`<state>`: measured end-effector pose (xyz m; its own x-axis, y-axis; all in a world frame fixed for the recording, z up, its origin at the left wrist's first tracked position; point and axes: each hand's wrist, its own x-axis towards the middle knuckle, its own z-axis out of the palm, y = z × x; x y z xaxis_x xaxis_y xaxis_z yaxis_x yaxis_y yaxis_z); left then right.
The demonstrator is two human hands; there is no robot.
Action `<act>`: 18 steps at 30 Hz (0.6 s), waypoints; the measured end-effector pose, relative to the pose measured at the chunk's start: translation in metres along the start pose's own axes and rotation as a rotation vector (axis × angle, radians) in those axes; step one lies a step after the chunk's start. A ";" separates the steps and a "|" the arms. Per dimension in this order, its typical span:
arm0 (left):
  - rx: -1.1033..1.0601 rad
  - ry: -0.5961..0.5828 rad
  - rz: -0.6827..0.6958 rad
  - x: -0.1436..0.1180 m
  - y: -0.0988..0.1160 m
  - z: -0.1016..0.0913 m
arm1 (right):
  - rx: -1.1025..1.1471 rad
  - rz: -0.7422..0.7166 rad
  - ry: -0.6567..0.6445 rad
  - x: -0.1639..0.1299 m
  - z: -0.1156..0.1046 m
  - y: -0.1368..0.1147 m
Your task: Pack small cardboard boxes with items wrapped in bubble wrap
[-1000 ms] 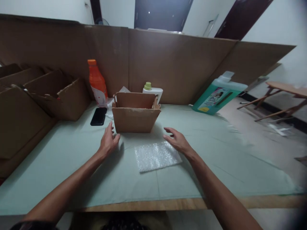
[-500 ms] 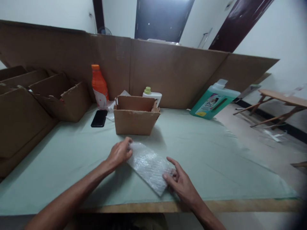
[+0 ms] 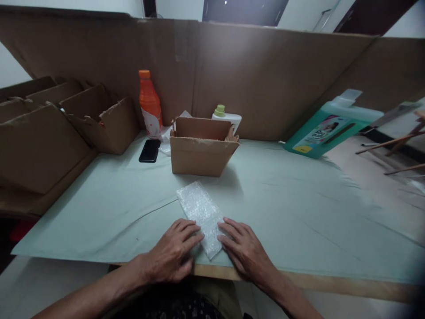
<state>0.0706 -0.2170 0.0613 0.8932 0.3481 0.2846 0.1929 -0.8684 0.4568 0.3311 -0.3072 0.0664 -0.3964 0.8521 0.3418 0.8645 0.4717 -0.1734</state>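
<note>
A folded sheet of bubble wrap (image 3: 201, 208) lies flat on the pale green cloth, slanting towards the table's front edge. My left hand (image 3: 177, 248) rests at its lower left side, fingers stretched out and fingertips touching its edge. On the opposite side, my right hand (image 3: 244, 248) lays its extended fingers against the wrap's right edge. Neither hand grips it. Just beyond the wrap stands an open cardboard box (image 3: 201, 155) with torn upper edges; its contents are hidden from here.
Behind the box are a white bottle with a green cap (image 3: 229, 117) and an orange bottle (image 3: 150, 104). A black phone (image 3: 149, 151) lies left. More cardboard boxes (image 3: 109, 119) fill the left side. A green jug (image 3: 332, 126) leans at right, before a cardboard wall (image 3: 259, 79).
The bubble wrap was lifted at its far corner by my left hand; now it lies down. Both hands have come nearer the front edge and flattened. The view has tilted downward.
</note>
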 end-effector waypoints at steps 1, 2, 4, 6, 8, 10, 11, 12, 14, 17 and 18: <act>-0.024 0.009 -0.009 -0.003 0.005 0.003 | 0.054 -0.004 0.009 0.007 0.001 -0.005; -0.039 0.026 -0.026 -0.006 0.009 0.006 | 0.118 0.004 0.017 0.013 0.001 -0.011; -0.054 0.078 -0.083 -0.011 0.013 0.010 | 0.249 0.040 0.009 0.023 -0.002 -0.022; -0.079 0.154 -0.152 -0.015 0.012 0.015 | 0.362 0.087 -0.003 0.028 -0.005 -0.029; -0.152 0.249 -0.232 -0.017 0.009 0.017 | 0.438 0.132 -0.028 0.025 -0.007 -0.030; -0.258 0.313 -0.328 -0.016 0.007 0.016 | 0.463 0.176 -0.069 0.018 -0.005 -0.028; -0.303 0.330 -0.380 -0.015 0.007 0.015 | 0.456 0.195 -0.083 0.014 -0.003 -0.027; -0.341 0.334 -0.430 -0.015 0.007 0.014 | 0.445 0.217 -0.080 0.011 0.000 -0.026; -0.396 0.328 -0.496 -0.014 0.007 0.011 | 0.445 0.279 -0.029 0.009 0.009 -0.025; -0.382 0.343 -0.543 -0.014 0.006 0.010 | 0.514 0.415 0.010 0.018 0.023 -0.025; -0.337 0.350 -0.559 -0.014 0.005 0.011 | 0.532 0.451 -0.005 0.022 0.025 -0.024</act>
<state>0.0638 -0.2299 0.0502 0.5052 0.8480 0.1603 0.3957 -0.3927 0.8302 0.2935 -0.2944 0.0548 -0.0364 0.9914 0.1260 0.6768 0.1172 -0.7267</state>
